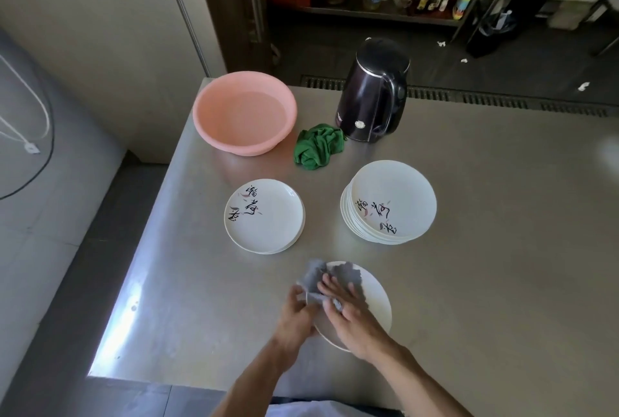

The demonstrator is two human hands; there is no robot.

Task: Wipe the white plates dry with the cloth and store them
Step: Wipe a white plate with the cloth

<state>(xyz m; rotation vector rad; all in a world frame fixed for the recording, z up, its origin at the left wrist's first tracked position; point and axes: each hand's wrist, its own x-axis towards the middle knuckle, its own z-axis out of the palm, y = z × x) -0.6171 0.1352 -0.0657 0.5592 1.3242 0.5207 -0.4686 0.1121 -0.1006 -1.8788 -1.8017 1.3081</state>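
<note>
**Plate under the cloth at the near edge**

Close to the near edge of the steel worktop (502, 249) a white plate (376, 306) is tipped up a little on its left side. The left hand (298, 312) has its fingers curled round that left rim and grips it; it may also catch a corner of the cloth, though the blur makes that hard to tell. The right hand (351, 316) lies on the grey cloth (318, 277) with fingers straight and spread, pressing it flat onto the plate's face.

Further in, toward the middle, sit a short stack of plates (264, 215) to the left and a taller stack of plates (390, 202) to the right, well apart. Beyond them a crumpled green rag (318, 147) lies between a pink basin (244, 111) at the far left corner and a black kettle (371, 91) by the far edge.
</note>
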